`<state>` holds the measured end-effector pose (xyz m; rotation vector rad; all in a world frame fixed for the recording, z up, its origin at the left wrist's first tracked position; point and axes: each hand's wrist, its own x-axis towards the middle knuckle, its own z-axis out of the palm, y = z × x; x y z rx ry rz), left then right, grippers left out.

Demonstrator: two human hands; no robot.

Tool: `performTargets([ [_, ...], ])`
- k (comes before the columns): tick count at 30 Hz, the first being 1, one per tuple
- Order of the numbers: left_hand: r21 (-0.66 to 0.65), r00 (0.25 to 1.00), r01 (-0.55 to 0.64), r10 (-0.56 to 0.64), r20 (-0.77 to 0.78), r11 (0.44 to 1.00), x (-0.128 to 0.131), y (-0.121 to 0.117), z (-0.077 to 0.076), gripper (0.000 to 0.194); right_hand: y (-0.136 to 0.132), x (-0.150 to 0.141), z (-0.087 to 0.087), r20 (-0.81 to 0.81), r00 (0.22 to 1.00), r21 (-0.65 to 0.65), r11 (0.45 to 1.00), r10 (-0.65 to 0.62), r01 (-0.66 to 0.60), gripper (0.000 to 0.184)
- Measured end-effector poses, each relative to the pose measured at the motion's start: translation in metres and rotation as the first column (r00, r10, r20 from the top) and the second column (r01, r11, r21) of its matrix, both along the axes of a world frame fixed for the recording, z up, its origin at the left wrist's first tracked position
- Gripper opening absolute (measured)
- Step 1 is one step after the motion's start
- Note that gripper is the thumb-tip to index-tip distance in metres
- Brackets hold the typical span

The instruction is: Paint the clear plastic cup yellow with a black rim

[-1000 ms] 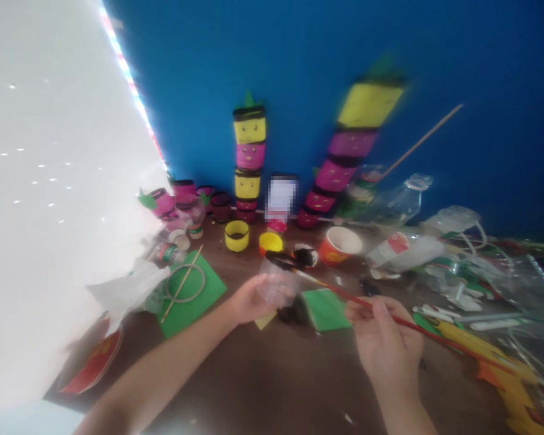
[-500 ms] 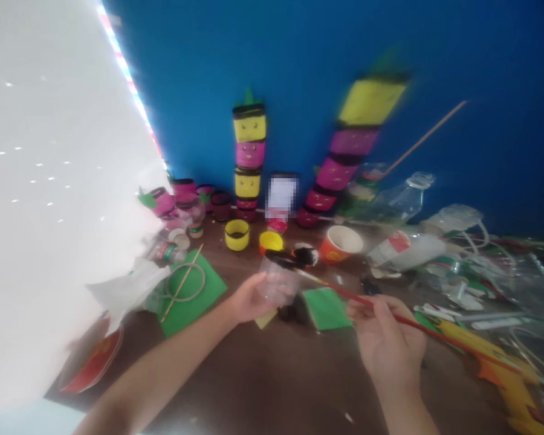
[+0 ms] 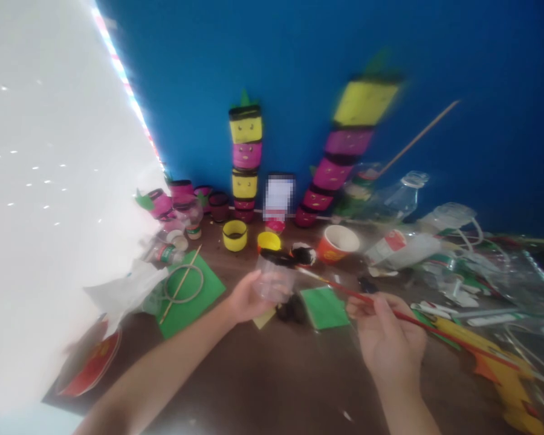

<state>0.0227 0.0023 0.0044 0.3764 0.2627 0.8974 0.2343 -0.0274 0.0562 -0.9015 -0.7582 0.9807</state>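
Note:
A clear plastic cup [image 3: 275, 283] with a black-painted rim is gripped by my left hand [image 3: 245, 297], its fingers around the cup's side. In my right hand [image 3: 387, 329] is a long red paintbrush [image 3: 344, 290], its bristle end at the cup's black rim. Just behind the cup stand a yellow paint pot [image 3: 269, 241] and a small tub of black paint [image 3: 303, 254]. A yellow ring-shaped cup [image 3: 234, 235] with black edging sits further left. Beneath and right of the cup lies a stack of green paper [image 3: 324, 307].
Stacked yellow and magenta cups [image 3: 245, 154] with faces stand by the blue wall, and a second, leaning stack [image 3: 330, 174] is to the right. A paper cup [image 3: 338, 243], plastic bottles [image 3: 401, 249] and a yellow glue gun [image 3: 494, 368] lie right; green sheets [image 3: 208, 281] lie left.
The whole view has shifted slightly left. The black rim of the cup sits a little differently against the brush tip; both hands keep their holds.

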Motion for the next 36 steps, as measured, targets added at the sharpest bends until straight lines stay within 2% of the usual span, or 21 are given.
performTargets([
  [6, -0.138, 0.999, -0.003, 0.009, 0.043, 0.99, -0.008, 0.004, 0.003, 0.066, 0.001, 0.008, 0.006, -0.124, 0.992, 0.001, 1.0, -0.028, 0.028, 0.019],
  [14, -0.108, 0.982, 0.156, -0.143, 0.121, 0.982, -0.016, 0.004, 0.002, 0.079, 0.01, 0.017, -0.002, -0.341, 0.937, -0.075, 0.996, -0.076, 0.053, 0.015],
  [21, -0.14, 0.984, 0.154, -0.14, 0.106, 0.978, -0.022, 0.003, 0.001, 0.065, 0.014, 0.017, -0.009, -0.397, 0.918, -0.101, 0.994, 0.007, -0.052, 0.014],
  [24, -0.095, 0.997, 0.077, -0.074, 0.033, 0.993, -0.022, 0.0, 0.006, 0.063, 0.014, 0.019, -0.01, -0.416, 0.908, -0.101, 0.989, 0.055, -0.107, 0.014],
  [27, 0.071, 0.979, -0.13, 0.139, -0.152, 0.989, -0.017, -0.007, 0.021, 0.054, 0.014, 0.024, -0.012, -0.429, 0.899, -0.083, 0.988, 0.082, -0.13, 0.015],
  [28, 0.144, 0.945, -0.197, 0.227, -0.234, 0.97, -0.015, -0.01, 0.028, 0.051, 0.015, 0.026, -0.012, -0.432, 0.898, -0.076, 0.988, 0.089, -0.135, 0.016],
  [29, 0.237, 0.88, -0.287, 0.354, -0.317, 0.928, -0.012, -0.014, 0.036, 0.047, 0.015, 0.027, -0.013, -0.433, 0.896, -0.071, 0.987, 0.098, -0.143, 0.017],
  [30, 0.333, 0.784, -0.358, 0.475, -0.4, 0.872, -0.009, -0.017, 0.045, 0.044, 0.016, 0.029, -0.013, -0.433, 0.895, -0.068, 0.986, 0.108, -0.152, 0.018],
  [31, 0.423, 0.653, -0.411, 0.584, -0.482, 0.808, -0.006, -0.021, 0.052, 0.044, 0.017, 0.03, -0.014, -0.432, 0.894, -0.067, 0.985, 0.118, -0.162, 0.019],
  [33, 0.576, 0.338, -0.53, 0.778, -0.529, 0.622, -0.001, -0.028, 0.064, 0.05, 0.019, 0.032, -0.016, -0.428, 0.893, -0.066, 0.981, 0.139, -0.184, 0.019],
  [34, 0.618, 0.226, -0.565, 0.823, -0.521, 0.547, 0.001, -0.03, 0.067, 0.053, 0.019, 0.033, -0.017, -0.427, 0.892, -0.066, 0.978, 0.15, -0.197, 0.019],
  [36, 0.668, 0.058, -0.6, 0.857, -0.512, 0.44, 0.004, -0.033, 0.068, 0.058, 0.021, 0.033, -0.018, -0.424, 0.889, -0.07, 0.972, 0.175, -0.225, 0.018],
])
